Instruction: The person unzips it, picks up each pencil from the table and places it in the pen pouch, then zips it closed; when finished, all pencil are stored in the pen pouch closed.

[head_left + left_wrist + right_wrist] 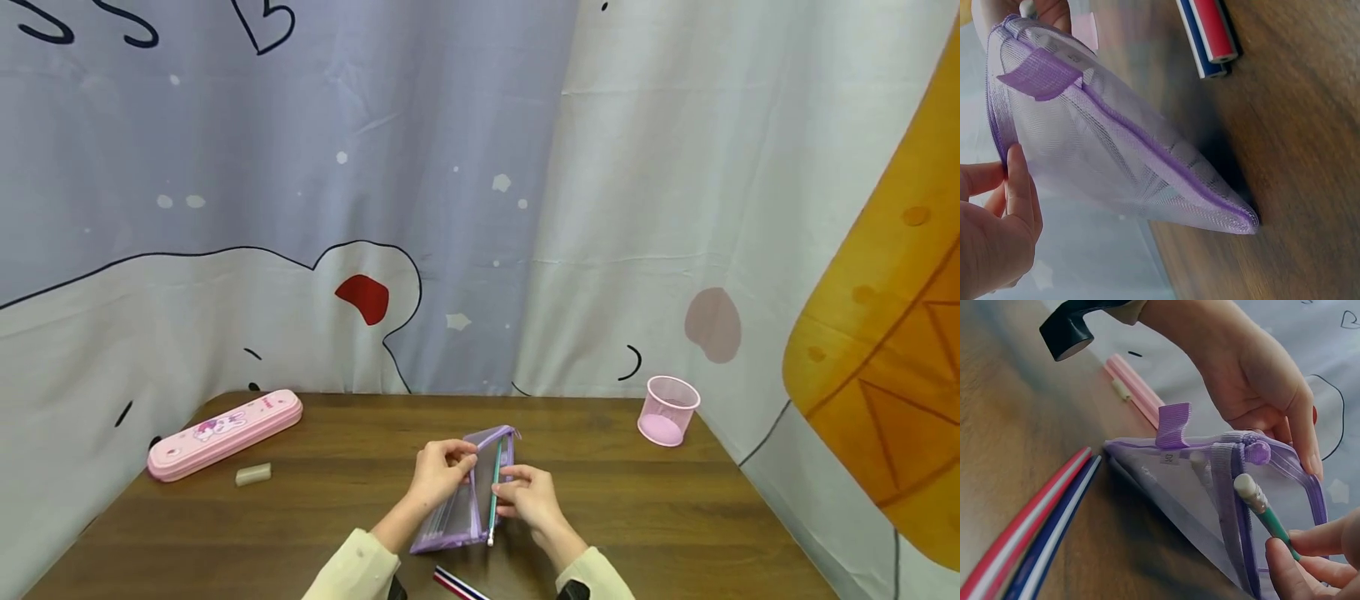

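A purple mesh zipper pouch (450,521) stands tilted on the table, its zipped mouth spread apart. My left hand (438,473) pinches one edge of that mouth between thumb and fingers. In my right hand (531,500) is a green pencil (495,492) with a white eraser (1244,484) at its end. The pencil lies along the pouch's opening, beside the zipper; how much of it is inside I cannot tell. A purple fabric tab (1044,75) sticks out from the pouch's end.
Two striped pencils, one red and white (1029,519), one blue and white (1054,528), lie near the front edge. At the left are a pink pencil case (225,433) and a pale eraser (253,474). A pink mesh cup (667,410) stands back right.
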Demonstrator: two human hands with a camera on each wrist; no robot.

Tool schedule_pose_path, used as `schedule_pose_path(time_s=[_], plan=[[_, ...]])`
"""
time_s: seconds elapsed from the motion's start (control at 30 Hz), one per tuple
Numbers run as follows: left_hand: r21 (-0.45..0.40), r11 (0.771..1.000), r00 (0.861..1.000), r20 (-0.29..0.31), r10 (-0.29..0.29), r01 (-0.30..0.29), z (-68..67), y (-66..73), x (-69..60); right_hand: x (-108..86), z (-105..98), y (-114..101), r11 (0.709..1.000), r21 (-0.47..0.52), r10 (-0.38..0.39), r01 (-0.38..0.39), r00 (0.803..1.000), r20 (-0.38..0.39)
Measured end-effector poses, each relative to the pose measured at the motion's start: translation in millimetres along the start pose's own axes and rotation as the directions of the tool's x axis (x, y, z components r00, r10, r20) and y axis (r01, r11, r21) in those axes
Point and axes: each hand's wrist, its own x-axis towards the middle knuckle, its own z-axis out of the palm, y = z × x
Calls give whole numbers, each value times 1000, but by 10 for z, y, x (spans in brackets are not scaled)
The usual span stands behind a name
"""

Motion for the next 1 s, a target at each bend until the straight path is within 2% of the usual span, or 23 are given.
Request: schedule_pose_path(time_s=[0.27, 0.57, 0.8, 1.0], plan=[[-32, 999, 998, 45, -32, 33, 18, 6, -18, 37, 47, -24, 1000, 7, 17, -17, 1000, -22], [-46, 999, 999, 20, -28, 29, -11, 3, -14, 37, 27, 6, 998, -17, 58, -58, 998, 3], [-72, 997, 995, 104, -8, 15, -21, 34, -40, 31, 21, -9, 998, -10, 61, -61, 998, 15], [-124, 992, 987, 162, 26, -6, -48, 204, -107, 56, 49, -16, 998, 1, 56, -56, 998, 14]])
